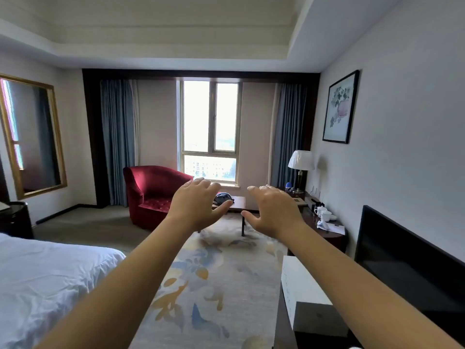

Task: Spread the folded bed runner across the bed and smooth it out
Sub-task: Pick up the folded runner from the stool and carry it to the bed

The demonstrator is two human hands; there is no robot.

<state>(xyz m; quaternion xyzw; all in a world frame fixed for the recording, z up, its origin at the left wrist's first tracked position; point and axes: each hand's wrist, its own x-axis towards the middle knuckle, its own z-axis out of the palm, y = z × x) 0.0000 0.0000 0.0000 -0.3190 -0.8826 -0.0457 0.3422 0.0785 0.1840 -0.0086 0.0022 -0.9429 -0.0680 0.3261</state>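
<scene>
Reaching forward at 12 o'clock, the left hand (198,206) and right hand (273,210) hover side by side, fingers (201,183) spread, loosely bent, gripping nothing. White, softly wrinkled bed (45,285) lies at 8 o'clock; the runner I cannot pick out.

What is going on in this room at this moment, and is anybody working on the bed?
A person stretches both arms forward in the air. The left hand and the right hand hold nothing, fingers loosely spread. The bed, with a white cover, lies at the lower left, apart from both hands. No bed runner shows in this view. A red armchair stands ahead.
</scene>
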